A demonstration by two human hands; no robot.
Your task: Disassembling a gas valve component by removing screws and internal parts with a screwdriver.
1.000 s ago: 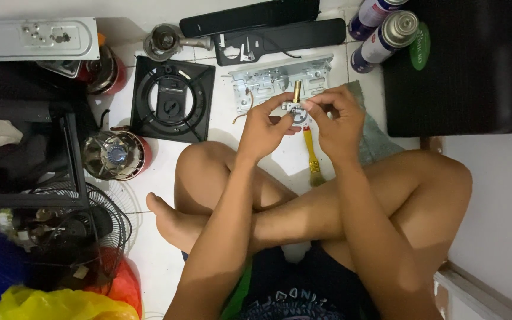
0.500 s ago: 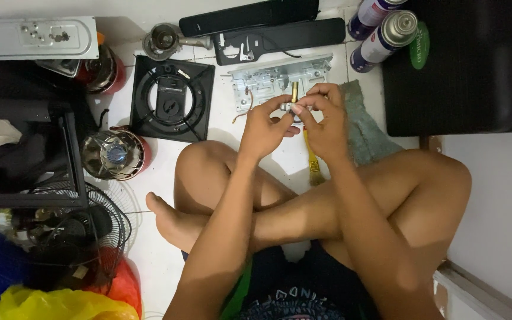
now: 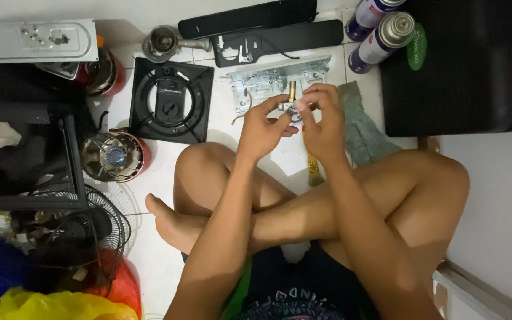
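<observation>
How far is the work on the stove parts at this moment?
Done: the stove lies in pieces on the floor, the black burner plate and the grey metal panel set apart. In hand: the left hand and right hand both hold a small brass valve part above the panel. Left: the pieces are not yet put together.

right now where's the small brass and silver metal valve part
In the head view, the small brass and silver metal valve part is pinched between the left hand and right hand, held over the grey metal plate on the floor.
</observation>
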